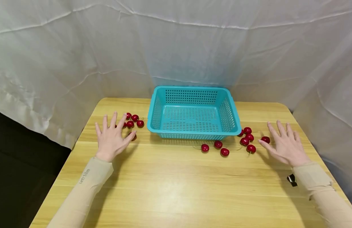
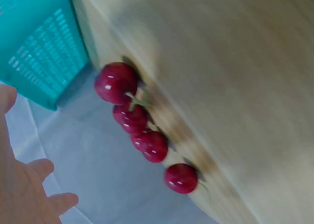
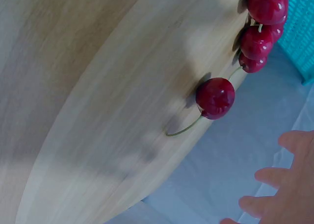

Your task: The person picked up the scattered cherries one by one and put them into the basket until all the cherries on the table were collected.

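My left hand (image 1: 110,141), fingers spread, is over the left part of the table and partly covers a group of red cherries (image 1: 130,124). In the left wrist view several cherries (image 2: 180,178) lie apart from its fingers. On the other side my right hand (image 1: 287,145) is spread too, holding nothing, with a single cherry (image 1: 265,139) just left of its thumb. That stemmed cherry (image 3: 215,98) also shows in the right wrist view. More cherries (image 1: 244,141) cluster between this hand and the turquoise basket (image 1: 194,130), which has nothing in it.
Three loose cherries (image 1: 218,144) lie in front of the basket's right half. The wooden table (image 1: 170,190) has rounded back corners. A pale cloth (image 1: 193,47) hangs behind it and along the sides. A small black item (image 1: 292,180) shows beside the right cuff.
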Motion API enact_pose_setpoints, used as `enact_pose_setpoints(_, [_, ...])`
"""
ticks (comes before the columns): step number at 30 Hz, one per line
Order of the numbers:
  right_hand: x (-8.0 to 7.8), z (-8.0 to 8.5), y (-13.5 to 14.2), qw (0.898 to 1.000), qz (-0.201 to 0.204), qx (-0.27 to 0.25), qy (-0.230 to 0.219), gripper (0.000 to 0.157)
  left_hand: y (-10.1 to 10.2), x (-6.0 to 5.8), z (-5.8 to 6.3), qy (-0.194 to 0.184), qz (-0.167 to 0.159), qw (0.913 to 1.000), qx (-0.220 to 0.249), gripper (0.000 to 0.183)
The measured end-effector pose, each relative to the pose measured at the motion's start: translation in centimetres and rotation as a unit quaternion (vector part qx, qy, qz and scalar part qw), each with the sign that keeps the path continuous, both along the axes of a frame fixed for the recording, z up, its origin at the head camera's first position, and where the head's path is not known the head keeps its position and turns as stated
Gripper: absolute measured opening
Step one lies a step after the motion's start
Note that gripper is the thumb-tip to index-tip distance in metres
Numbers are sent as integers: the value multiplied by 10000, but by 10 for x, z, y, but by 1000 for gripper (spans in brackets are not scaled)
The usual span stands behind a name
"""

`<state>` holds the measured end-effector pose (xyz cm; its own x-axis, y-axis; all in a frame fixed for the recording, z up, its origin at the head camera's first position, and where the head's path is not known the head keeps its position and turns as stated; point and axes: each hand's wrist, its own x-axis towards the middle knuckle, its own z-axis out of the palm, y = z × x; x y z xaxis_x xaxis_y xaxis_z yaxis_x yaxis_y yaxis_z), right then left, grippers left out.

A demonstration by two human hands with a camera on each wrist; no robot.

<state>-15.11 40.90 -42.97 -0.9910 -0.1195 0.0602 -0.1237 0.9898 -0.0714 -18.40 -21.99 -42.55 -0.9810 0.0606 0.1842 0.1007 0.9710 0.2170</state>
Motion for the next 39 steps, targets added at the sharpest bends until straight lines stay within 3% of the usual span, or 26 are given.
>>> enact_pose_setpoints(4, [3,5,-8,9999,33,-127,-109,84,14,-2,6,126,-354,9993,31,79])
enact_pose_setpoints(7, [6,9,-20,9993,128,-335,-49,79,33,-4,11,442,-952,9945,20,76])
enact_pose_setpoints(12, [15,8,-44,9947,576,-687,505,64,69,-8,16,1057,-2169,9701,-271,73])
enact_pose_setpoints(15, [18,4,-57,9888,919,-866,791,48,87,-9,15,1235,-2602,9566,-451,70])
enact_pose_setpoints(19, [19,-1,-66,9872,1107,-923,682,35,101,-9,12,1259,-2720,9521,-608,62])
enact_pose_setpoints(24, [19,-3,-64,9916,992,-830,14,33,112,-13,4,1175,-2897,9466,-788,56])
enact_pose_setpoints(31, [16,-11,-63,9892,999,-953,-499,33,118,-21,-4,1713,-3244,9280,-655,37])
enact_pose_setpoints(39, [13,-19,-65,9854,1261,-1025,-513,24,115,-27,-9,1777,-3284,9262,-520,53])
